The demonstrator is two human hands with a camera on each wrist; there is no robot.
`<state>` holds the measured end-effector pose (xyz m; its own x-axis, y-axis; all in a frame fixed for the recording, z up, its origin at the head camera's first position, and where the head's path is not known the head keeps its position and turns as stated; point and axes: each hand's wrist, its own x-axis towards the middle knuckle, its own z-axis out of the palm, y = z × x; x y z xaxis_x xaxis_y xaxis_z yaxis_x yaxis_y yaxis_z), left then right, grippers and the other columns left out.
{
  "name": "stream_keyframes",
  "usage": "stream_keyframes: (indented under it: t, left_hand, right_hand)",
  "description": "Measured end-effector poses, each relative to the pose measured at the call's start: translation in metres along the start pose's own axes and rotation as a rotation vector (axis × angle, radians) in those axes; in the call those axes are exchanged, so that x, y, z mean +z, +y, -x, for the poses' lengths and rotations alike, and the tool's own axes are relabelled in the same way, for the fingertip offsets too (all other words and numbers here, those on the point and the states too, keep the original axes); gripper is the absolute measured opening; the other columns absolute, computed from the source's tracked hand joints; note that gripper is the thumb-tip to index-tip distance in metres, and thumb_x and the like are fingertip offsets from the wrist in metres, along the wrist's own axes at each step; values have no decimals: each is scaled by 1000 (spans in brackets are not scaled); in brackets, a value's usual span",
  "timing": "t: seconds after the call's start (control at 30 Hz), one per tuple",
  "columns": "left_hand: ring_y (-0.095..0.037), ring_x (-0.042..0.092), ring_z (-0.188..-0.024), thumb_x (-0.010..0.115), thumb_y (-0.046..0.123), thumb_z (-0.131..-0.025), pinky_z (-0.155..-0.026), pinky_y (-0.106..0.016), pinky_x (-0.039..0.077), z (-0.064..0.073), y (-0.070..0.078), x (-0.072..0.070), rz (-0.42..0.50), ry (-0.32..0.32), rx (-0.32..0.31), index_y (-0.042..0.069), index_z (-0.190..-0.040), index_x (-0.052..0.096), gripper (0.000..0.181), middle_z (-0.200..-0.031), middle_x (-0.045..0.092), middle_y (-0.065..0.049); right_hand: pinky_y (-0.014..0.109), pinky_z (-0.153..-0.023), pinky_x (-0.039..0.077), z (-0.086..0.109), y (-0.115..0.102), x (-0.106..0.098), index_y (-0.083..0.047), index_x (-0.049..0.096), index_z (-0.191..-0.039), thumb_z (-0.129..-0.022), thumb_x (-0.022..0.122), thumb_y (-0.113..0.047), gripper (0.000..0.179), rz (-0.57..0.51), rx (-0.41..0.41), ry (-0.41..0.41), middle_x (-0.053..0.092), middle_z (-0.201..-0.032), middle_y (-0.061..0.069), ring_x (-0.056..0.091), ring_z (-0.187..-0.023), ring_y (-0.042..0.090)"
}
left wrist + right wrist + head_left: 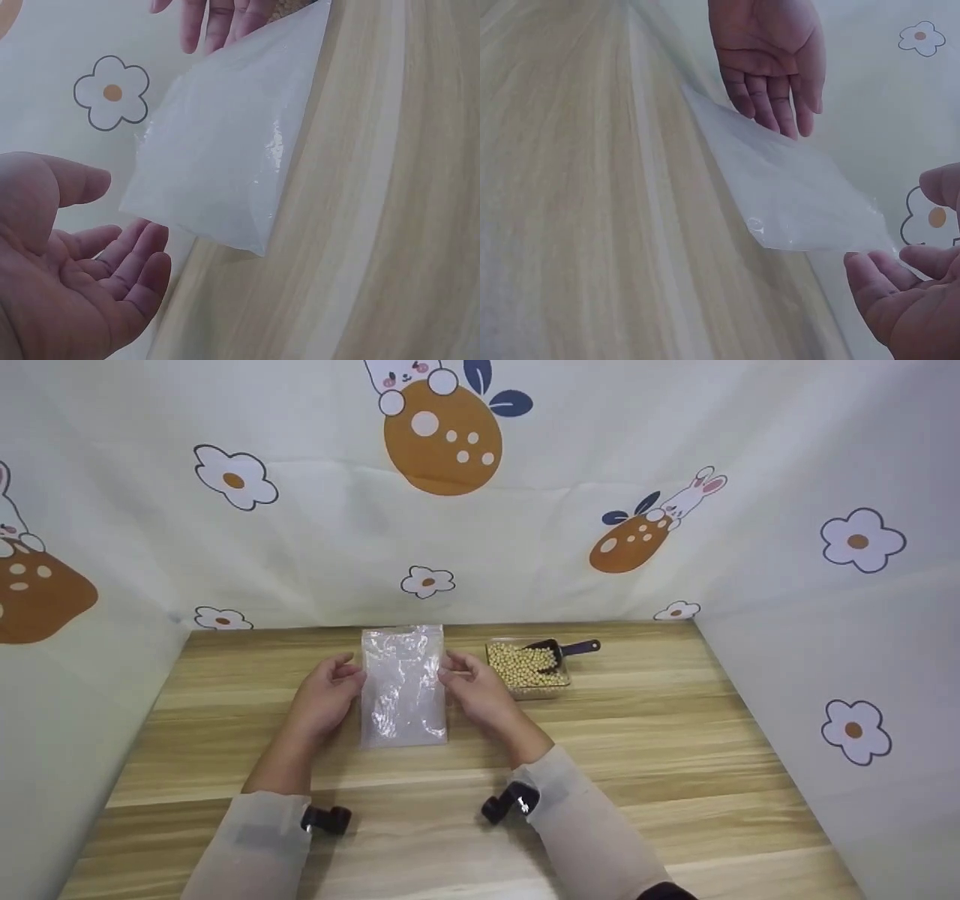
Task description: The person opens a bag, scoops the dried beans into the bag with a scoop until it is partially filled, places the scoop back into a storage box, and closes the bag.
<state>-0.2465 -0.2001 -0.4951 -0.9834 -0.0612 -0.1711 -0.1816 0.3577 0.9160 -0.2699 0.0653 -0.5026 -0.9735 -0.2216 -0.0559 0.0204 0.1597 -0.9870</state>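
left side: pale cloth wall [142, 675], part of an orange-brown fruit print with a rabbit at its edge. next, left sleeve [251, 840], whitish and see-through, small black device [328, 820] at the cuff. left hand [326, 697] above it, at the bag's left side; left wrist view has it relaxed, thumb well apart from loosely bent fingers, gripping nothing; fingertips right by the bag's edge, contact can't be told.

middle: clear plastic bag [403, 690], whitish, shiny with glare, between the hands toward the far edge of the wood-grain table [660, 757], long side pointing away from the person. can't tell if it lies fully flat. back cloth [315, 532] behind, flowers and rabbits on orange-brown fruits.

right hand [480, 690] at the bag's right side, thumb and fingers parted, fingers loosely bent; right wrist view puts fingertips at the bag's near corner, touch unclear, no grip seen. below it a second black device [514, 802] and right sleeve [592, 832].

further right: clear container [536, 692] of yellowish beans [510, 664], just beyond right hand. black scoop [555, 654] sits in the beans, handle out over the rim, pointing right. last, right cloth wall [810, 622], flower prints.
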Motion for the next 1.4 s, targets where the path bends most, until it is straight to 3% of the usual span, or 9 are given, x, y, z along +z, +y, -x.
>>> stream_keyframes:
  t: [0.17, 0.43, 0.83, 1.1, 1.4]
  left_hand:
    - [-29, 62, -133, 59, 26, -110, -109, -36, 55, 2, 4, 2, 12, 34, 12, 6, -159, 47, 54, -148, 58, -19]
    - [-16, 64, -108, 61, 23, -110, -97, -28, 60, 9, 14, 8, 211, 69, -3, 7, -146, 58, 40, -128, 60, -8]
    - [-19, 63, -115, 57, 31, -112, -102, -34, 57, 9, 26, 24, 317, 131, -1, 11, -136, 63, 32, -124, 65, -8]
    - [-20, 63, -116, 58, 29, -112, -107, -38, 56, -1, 42, 47, 372, 162, 25, 8, -132, 65, 30, -122, 67, -9]
    - [-18, 61, -108, 61, 20, -110, -91, -28, 56, -5, 55, 79, 429, 173, 111, 6, -128, 67, 24, -115, 65, -7]
  right_hand:
    - [38, -100, 62, 0, -3, 0, -3, 59, -149, -104, 69, -17, 49, -75, -21, 63, 64, -133, 18, 70, -112, 22]
    - [38, -90, 65, 1, -7, -1, -7, 71, -136, -103, 69, -8, 32, -123, -102, 154, 69, -118, 11, 70, -97, 15]
    - [27, -77, 61, 5, -14, -11, 2, 73, -118, -100, 72, -7, 20, -229, -173, 176, 73, -95, 1, 68, -84, 14]
    - [27, -75, 62, 17, -18, -35, 2, 73, -116, -99, 74, -5, 19, -222, -211, 167, 74, -92, 0, 69, -82, 14]
    - [27, -75, 62, 33, -19, -61, 6, 72, -116, -99, 74, -3, 20, -177, -263, 144, 75, -96, 1, 68, -86, 11]
